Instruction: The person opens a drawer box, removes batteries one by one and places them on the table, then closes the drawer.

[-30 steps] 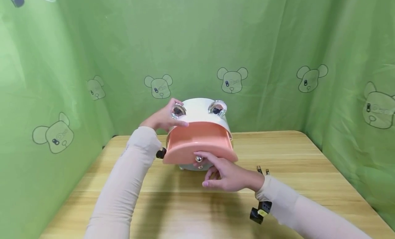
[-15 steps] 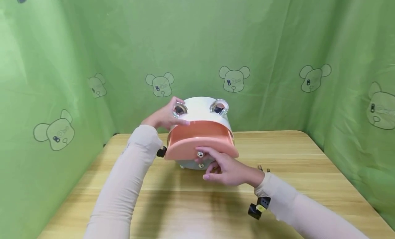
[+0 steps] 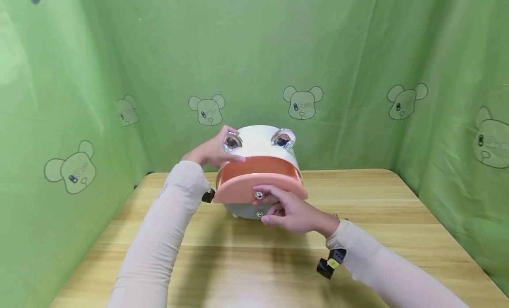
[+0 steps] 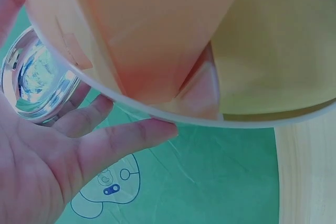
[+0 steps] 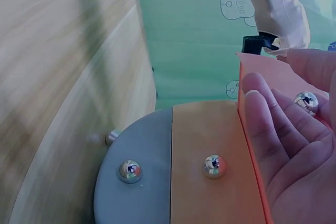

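A white frog-shaped drawer box with silver-ringed eyes stands on the wooden table. Its pink top drawer is partly pulled out. My left hand grips the box around the left eye, thumb along the front rim; in the left wrist view, fingers pass behind the eye ring. My right hand is at the drawer front, with the silver knob between its upper fingers and the other fingers curled. Below that drawer, an orange front and a grey front each bear a knob.
Green curtains printed with bear heads close off the back and both sides. The wooden table extends around the box. Black wrist cameras hang below each sleeve, the right one close over the tabletop.
The pink drawer has slid further into the box, with my right hand moving forward and slightly up along with it. My left hand keeps its hold on the box.
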`<action>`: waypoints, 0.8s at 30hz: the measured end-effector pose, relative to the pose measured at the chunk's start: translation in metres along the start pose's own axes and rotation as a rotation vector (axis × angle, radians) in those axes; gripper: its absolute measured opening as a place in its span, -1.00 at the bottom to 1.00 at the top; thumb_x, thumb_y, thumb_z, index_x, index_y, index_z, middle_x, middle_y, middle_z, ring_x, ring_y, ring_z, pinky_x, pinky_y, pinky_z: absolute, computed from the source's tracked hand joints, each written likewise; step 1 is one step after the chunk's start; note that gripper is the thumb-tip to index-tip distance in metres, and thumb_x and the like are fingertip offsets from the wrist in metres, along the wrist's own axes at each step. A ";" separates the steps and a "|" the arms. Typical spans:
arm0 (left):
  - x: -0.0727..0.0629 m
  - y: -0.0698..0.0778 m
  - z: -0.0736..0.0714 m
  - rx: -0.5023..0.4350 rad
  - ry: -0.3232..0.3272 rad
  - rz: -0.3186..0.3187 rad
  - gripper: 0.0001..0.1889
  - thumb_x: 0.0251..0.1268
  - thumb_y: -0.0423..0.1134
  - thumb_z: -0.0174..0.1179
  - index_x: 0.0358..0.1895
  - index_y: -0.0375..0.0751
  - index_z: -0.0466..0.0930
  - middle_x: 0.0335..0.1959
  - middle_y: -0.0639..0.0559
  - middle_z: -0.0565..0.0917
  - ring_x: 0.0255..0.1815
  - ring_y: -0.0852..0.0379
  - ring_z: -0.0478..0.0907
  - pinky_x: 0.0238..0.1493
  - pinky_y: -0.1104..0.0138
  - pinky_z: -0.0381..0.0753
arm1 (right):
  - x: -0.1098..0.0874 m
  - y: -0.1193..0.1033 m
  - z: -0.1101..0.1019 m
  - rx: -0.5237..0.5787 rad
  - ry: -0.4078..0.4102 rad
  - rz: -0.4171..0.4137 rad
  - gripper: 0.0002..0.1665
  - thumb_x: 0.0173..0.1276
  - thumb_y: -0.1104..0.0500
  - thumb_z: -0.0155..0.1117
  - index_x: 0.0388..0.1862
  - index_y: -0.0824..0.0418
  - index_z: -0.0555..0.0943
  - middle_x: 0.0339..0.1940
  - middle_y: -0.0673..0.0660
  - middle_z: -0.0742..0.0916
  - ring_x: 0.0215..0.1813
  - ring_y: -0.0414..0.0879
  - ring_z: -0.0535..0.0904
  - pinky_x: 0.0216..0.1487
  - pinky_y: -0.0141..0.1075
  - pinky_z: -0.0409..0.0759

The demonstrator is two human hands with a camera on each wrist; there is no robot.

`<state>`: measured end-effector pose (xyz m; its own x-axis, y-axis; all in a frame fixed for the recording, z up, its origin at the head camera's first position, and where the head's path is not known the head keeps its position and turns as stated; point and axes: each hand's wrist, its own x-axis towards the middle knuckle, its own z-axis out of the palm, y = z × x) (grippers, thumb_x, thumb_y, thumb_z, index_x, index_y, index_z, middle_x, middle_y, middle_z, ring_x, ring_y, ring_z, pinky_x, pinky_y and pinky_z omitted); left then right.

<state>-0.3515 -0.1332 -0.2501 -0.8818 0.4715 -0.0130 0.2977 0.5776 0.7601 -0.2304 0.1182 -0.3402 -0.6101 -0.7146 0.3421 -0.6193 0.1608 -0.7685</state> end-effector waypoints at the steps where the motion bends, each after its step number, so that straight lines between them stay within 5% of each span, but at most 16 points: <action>1: 0.000 0.000 0.000 0.007 -0.001 0.001 -0.05 -0.05 -0.07 0.52 0.35 0.10 0.04 0.30 -0.20 0.30 0.20 -0.19 0.38 -0.12 0.10 0.67 | 0.001 0.001 0.000 0.006 0.002 0.003 -0.25 0.32 0.35 0.27 0.43 0.28 0.19 0.12 0.29 0.63 -0.23 -0.11 0.69 -0.15 -0.22 0.70; 11: -0.001 0.000 -0.003 0.041 0.002 0.015 -0.06 0.00 -0.07 0.50 0.37 0.09 0.02 0.33 -0.24 0.27 0.19 -0.21 0.39 -0.17 0.12 0.69 | 0.007 0.006 -0.002 0.058 0.027 0.021 -0.28 0.30 0.37 0.28 0.41 0.29 0.24 0.09 0.29 0.64 -0.13 0.17 0.67 -0.18 -0.21 0.71; 19: 0.000 -0.001 -0.001 0.033 -0.008 0.017 -0.07 0.00 -0.06 0.49 0.37 0.09 0.02 0.38 -0.19 0.22 0.20 -0.21 0.38 -0.16 0.12 0.68 | 0.010 0.011 -0.004 0.083 0.043 0.050 -0.30 0.33 0.37 0.26 0.41 0.29 0.24 0.10 0.35 0.63 -0.24 0.00 0.69 -0.35 -0.23 0.69; 24: -0.001 0.000 0.000 0.006 -0.009 0.000 -0.07 0.00 -0.07 0.49 0.36 0.12 0.02 0.40 -0.16 0.20 0.20 -0.20 0.37 -0.18 0.11 0.68 | 0.012 0.016 -0.005 0.092 0.051 0.049 -0.31 0.34 0.36 0.24 0.41 0.29 0.24 0.10 0.39 0.61 -0.23 0.15 0.69 -0.35 -0.22 0.69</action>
<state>-0.3511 -0.1336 -0.2504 -0.8784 0.4775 -0.0191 0.2996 0.5814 0.7564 -0.2503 0.1152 -0.3456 -0.6648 -0.6711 0.3281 -0.5411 0.1298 -0.8309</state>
